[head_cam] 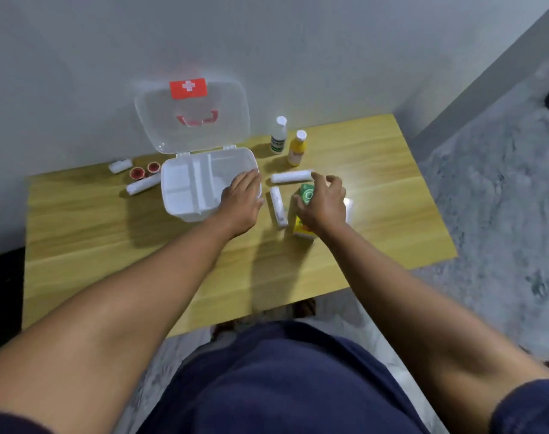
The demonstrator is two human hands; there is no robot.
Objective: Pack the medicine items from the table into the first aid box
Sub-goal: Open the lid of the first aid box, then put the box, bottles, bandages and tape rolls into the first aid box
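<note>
The white first aid box (185,189) stands open on the wooden table (110,245), its clear lid (191,117) with a red cross label leaning against the wall. My left hand (242,202) lies flat on the box's right rim, fingers apart. My right hand (323,202) curls around a green carton (307,193), with a yellow carton (303,230) under the wrist. Two white bandage rolls, one (290,176) beyond the hand and one (278,206) between the hands, lie on the table. A white bottle (279,136) and a yellow bottle (297,147) stand behind them.
Left of the box lie two more white rolls, one (120,166) by the wall and one (143,184) nearer, and two small red-rimmed tape rolls (144,170). The wall runs just behind the table. Grey patterned floor (502,198) is to the right.
</note>
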